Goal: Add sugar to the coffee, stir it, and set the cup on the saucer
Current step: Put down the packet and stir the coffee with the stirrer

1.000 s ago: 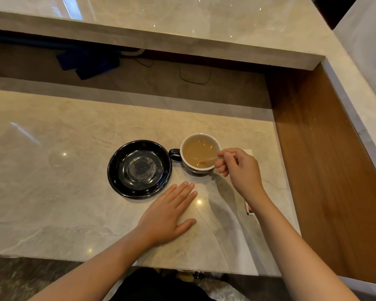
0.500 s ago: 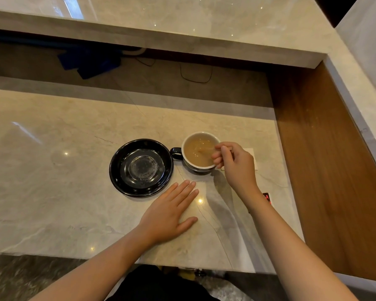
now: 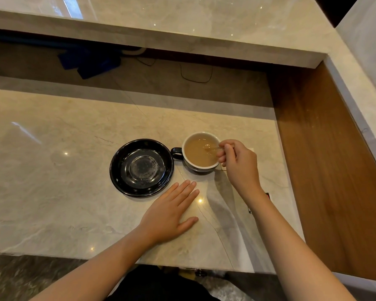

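A dark cup (image 3: 199,169) with a white inside holds light brown coffee (image 3: 199,154) and stands on the marble counter, its handle pointing left. Just left of it lies an empty black saucer (image 3: 141,167), apart from the cup. My right hand (image 3: 239,162) hovers at the cup's right rim, fingers pinched on a thin wooden stirrer (image 3: 212,148) whose tip dips into the coffee. My left hand (image 3: 172,213) lies flat on the counter in front of the saucer, fingers spread, holding nothing.
A pale paper (image 3: 251,149) lies under my right hand, right of the cup. A small red and white packet (image 3: 267,195) peeks out by my right wrist. A wooden side panel (image 3: 326,170) bounds the counter on the right; a raised marble ledge (image 3: 182,27) runs behind.
My right hand has shifted with the stirrer around the cup's right rim, moving its tip through the coffee. Left hand, cup and saucer stay put.
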Available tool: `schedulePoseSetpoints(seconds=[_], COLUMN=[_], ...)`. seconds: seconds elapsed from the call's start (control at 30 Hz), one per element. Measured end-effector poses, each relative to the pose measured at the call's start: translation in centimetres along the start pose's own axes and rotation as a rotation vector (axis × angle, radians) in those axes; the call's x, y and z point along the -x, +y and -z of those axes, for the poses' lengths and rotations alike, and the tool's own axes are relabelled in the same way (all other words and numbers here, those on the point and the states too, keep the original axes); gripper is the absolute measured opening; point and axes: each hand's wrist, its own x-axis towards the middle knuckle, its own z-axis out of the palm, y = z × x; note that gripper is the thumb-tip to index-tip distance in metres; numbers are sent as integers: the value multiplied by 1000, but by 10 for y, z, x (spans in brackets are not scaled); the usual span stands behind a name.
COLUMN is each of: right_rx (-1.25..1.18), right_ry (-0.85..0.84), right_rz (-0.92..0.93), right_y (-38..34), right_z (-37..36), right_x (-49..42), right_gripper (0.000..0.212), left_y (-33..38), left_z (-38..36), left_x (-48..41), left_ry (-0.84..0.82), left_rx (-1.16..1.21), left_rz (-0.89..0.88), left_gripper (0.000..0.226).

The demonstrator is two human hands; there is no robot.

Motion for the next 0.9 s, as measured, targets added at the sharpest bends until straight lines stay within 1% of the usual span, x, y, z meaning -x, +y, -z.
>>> schedulePoseSetpoints(seconds=[0.2,0.3,0.4,0.47,0.53,0.6,0.67,0.77,0.9], right_rx=[-131,-133,-24,117,192,178,127,41,-17], right_ry=[-126,-165,-148,-102,-48,-16,-19,-61,-141], right_rz=[7,-28,-37,22,75,89,79,60,47], right_y=[1,2,3,2,0,-1,-2,-4,-2], right_z=[-3,8,22,26,24,17,8,-2,0], right_x=[10,9,2,-3,-6,-8,-8,-5,7], right_gripper=[23,22,22,22,22,22,22,22,21], left_y=[1,1,1,0,0,0,0,-1,-1], left_z=[2,2,1,0,0,0,0,-2,-2], left_x=[-1,-1,-1,-1,-1,-1,-1,-1,-1], left_ry=[14,10,-4,-6,-6,-3,-11,-11,-4], left_rx=[-2,4,18,19,18,19,19,13,9], left_rz=[-10,-7,0,2,2,1,0,-1,-4], left_gripper=[67,67,67,67,67,67,68,68,68])
